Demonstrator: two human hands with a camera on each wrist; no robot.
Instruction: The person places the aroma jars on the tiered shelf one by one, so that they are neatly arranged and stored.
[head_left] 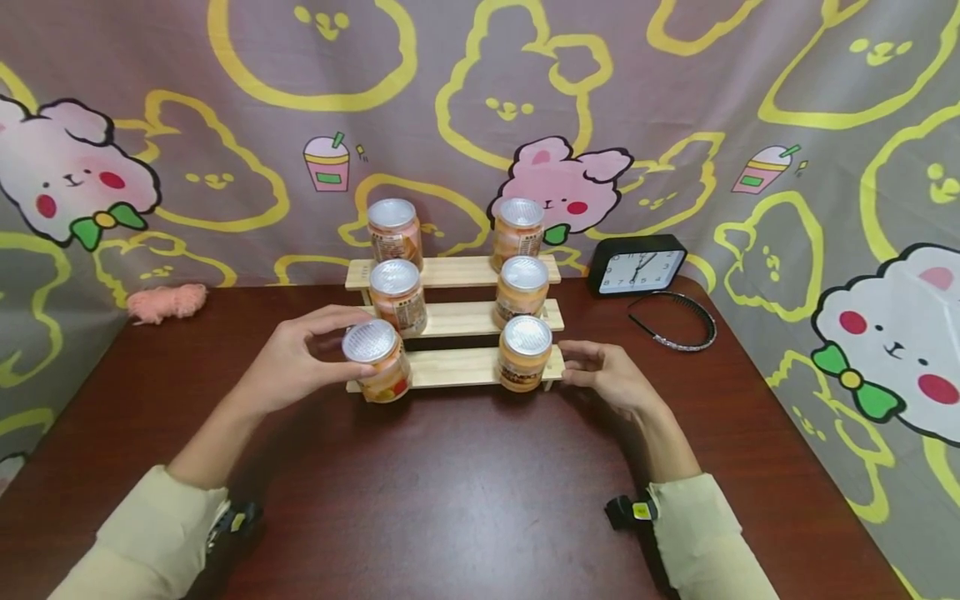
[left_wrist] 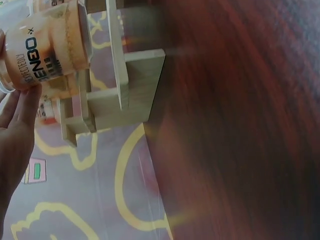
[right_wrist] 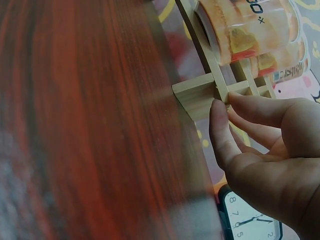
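Observation:
A three-step wooden shelf [head_left: 450,367] stands near the back of the table, with two cans on each step. My left hand [head_left: 288,362] grips the front-left can [head_left: 386,371], thumb in front and fingers behind. In the left wrist view this can [left_wrist: 47,45] has a peach-coloured label and sits close over the front board [left_wrist: 119,65], jutting past its front edge in the head view. At the other end, my right hand [head_left: 611,379] pinches the tip of the front board [right_wrist: 220,85] between thumb and forefinger. The front-right can [head_left: 522,358] stands upright beside it.
On the steps behind stand more cans, such as the middle-left can [head_left: 401,300] and the top-right can [head_left: 517,237]. A black clock [head_left: 637,265] and a headband [head_left: 705,321] are at right. Pink yarn [head_left: 167,303] lies at far left. A patterned curtain [head_left: 420,142] hangs behind.

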